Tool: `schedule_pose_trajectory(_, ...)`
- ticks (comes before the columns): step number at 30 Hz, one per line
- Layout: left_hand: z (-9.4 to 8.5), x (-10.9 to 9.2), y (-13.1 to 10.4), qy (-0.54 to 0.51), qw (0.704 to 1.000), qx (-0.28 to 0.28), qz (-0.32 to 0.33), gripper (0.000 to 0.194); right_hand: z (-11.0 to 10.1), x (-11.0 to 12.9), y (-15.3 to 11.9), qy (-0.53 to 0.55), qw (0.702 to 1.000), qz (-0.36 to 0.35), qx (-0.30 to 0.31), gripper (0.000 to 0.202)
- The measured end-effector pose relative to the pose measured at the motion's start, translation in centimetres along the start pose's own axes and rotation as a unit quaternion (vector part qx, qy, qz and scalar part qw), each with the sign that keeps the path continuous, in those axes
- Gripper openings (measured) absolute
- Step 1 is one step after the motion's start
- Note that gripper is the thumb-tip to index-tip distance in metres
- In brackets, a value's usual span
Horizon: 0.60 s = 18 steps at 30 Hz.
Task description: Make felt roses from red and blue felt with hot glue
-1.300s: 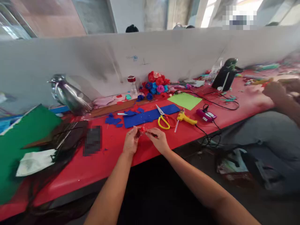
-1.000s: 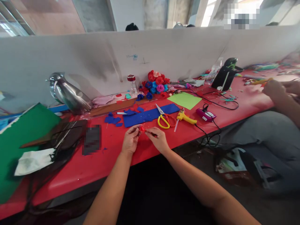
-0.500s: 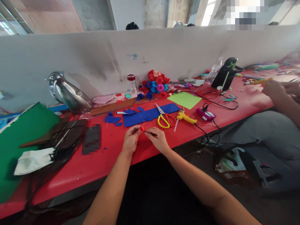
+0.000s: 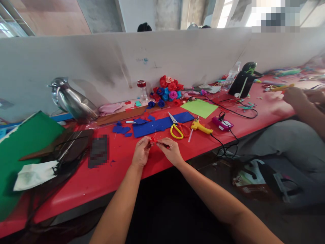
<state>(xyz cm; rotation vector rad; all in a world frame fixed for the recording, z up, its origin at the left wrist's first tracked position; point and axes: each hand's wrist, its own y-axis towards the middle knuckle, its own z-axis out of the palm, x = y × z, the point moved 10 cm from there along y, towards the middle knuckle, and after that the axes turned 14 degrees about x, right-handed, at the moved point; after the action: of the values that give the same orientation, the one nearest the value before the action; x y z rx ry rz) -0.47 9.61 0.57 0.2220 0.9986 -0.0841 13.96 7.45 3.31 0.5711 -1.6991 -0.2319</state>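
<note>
Left hand (image 4: 141, 153) shifted slightly; it and right hand (image 4: 169, 149) pinch one red piece (image 4: 152, 139) near table edge (image 4: 157, 170), bare tabletop (image 4: 121, 167) leftward.

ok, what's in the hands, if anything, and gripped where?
A small red piece, pinched in the left hand; the right hand is at its other side, grip unclear. Exact pinch point is too small to tell.

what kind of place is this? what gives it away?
Probably a craft workshop: a glue gun and scissors lie on a long red table, with a bunch of handmade-looking flowers behind them.
</note>
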Motion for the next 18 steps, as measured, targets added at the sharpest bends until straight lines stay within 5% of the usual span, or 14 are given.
schedule_pose_trajectory(18, 0.15, 0.02, 0.10, 0.009, 1.000, 0.009, -0.018, 0.017, 0.16, -0.24, 0.13, 0.006, 1.000, 0.011, 0.013, 0.014)
